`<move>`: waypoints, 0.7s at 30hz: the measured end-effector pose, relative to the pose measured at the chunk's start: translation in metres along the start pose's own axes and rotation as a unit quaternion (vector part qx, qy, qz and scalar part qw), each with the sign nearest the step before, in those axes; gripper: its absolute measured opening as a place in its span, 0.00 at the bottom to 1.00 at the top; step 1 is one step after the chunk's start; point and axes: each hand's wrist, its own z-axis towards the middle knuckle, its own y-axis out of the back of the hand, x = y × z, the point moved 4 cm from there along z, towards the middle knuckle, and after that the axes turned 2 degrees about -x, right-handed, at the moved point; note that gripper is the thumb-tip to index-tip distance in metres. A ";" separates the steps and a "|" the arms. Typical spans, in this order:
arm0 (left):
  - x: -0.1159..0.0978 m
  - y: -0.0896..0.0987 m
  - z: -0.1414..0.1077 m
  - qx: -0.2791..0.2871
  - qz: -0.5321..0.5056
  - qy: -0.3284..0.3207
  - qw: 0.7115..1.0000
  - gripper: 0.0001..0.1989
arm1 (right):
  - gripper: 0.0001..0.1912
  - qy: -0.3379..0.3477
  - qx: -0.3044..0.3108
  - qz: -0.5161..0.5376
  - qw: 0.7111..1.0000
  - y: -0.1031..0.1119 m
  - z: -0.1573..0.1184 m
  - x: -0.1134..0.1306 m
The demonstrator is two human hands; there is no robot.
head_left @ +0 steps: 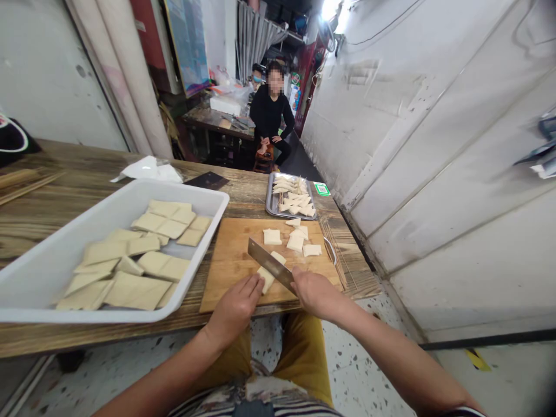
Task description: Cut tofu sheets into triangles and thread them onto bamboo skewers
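Pale slab (267, 280) touches half-curled left hand (234, 301); right hand (315, 291) clasps cleaver (268, 260).

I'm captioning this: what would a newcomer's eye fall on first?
Probably the broad knife in the right hand, its blade seen across a pale piece that the left hand touches on the wooden board. Next, the big white tub at the left, with many flat pale slabs inside. Farther off, past the metal tray of triangular pieces, a person in black sits facing this way.

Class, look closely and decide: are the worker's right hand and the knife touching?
Touching. The head view shows the right hand closed around the handle end of the knife, its blade jutting out past the fingers.
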 end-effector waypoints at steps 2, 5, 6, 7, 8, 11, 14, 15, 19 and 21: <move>0.011 0.004 0.003 0.007 -0.014 0.002 1.000 0.19 | 0.09 0.001 -0.005 0.002 1.000 0.000 0.005 -0.001; 0.031 0.012 0.008 0.059 -0.065 0.032 0.996 0.18 | 0.08 -0.016 -0.022 0.005 1.000 0.000 0.003 -0.010; 0.037 0.016 0.009 0.079 -0.079 0.054 0.992 0.18 | 0.09 -0.025 -0.029 0.004 0.999 0.000 0.000 -0.013; 0.041 0.020 0.008 0.090 -0.084 0.082 0.989 0.18 | 0.09 -0.032 -0.034 0.004 0.999 0.001 -0.003 -0.016; 0.043 0.024 0.007 0.084 -0.080 0.114 0.987 0.18 | 0.10 -0.035 -0.037 0.005 0.999 0.001 -0.006 -0.017; 0.035 0.034 0.001 0.001 -0.051 0.190 0.980 0.18 | 0.11 -0.025 -0.043 0.009 0.999 0.004 -0.012 -0.015; 0.016 0.031 0.004 -0.031 -0.049 0.185 0.981 0.18 | 0.12 -0.014 -0.064 0.006 0.998 0.010 -0.012 -0.009; 0.013 0.028 0.008 -0.021 -0.053 0.178 0.982 0.17 | 0.12 -0.012 -0.069 0.001 0.998 0.011 -0.012 -0.007; 0.020 0.014 0.017 0.070 -0.082 0.197 0.974 0.15 | 0.10 0.011 -0.061 -0.014 0.998 0.014 -0.012 0.001; 0.027 0.010 0.013 0.094 -0.098 0.205 0.969 0.16 | 0.10 0.021 -0.053 -0.015 0.998 0.013 -0.014 0.004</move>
